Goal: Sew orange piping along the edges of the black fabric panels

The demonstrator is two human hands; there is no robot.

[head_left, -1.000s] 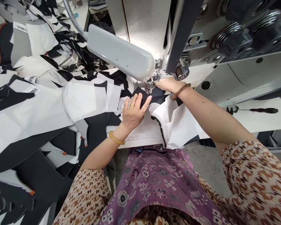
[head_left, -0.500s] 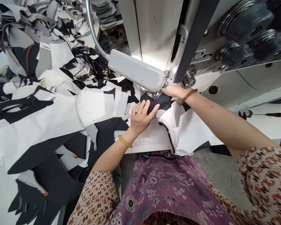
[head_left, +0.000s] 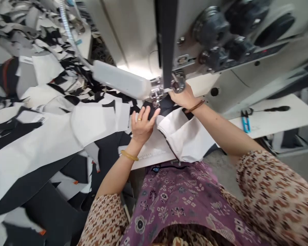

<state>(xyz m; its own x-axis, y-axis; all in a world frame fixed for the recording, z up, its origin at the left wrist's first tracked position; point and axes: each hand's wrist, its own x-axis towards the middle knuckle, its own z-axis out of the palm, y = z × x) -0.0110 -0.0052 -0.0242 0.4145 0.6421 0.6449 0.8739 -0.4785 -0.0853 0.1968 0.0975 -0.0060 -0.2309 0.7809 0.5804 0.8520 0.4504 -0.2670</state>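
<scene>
My left hand (head_left: pixel 141 123), with a ring and a yellow bangle, lies flat with fingers stretched out on a black fabric piece (head_left: pixel 166 105) just in front of the presser foot (head_left: pixel 156 95) of a sewing machine (head_left: pixel 195 51). My right hand (head_left: pixel 182 97), a brown bangle at its wrist, rests on the same black fabric behind and to the right of the foot; its fingers are hidden. A white fabric piece (head_left: pixel 187 136) with a dark stitched edge hangs from the seam toward my lap.
A grey lamp (head_left: pixel 119 80) on a flexible neck hangs over the needle area. Heaps of black and white cut fabric (head_left: pixel 48 130) cover the table on the left. Blue snips (head_left: pixel 245 123) and a dark tool (head_left: pixel 272 109) lie on the white table at right.
The view has swung and blurred slightly. My left hand has slid a little closer to the presser foot; my right hand stays behind it on the black fabric.
</scene>
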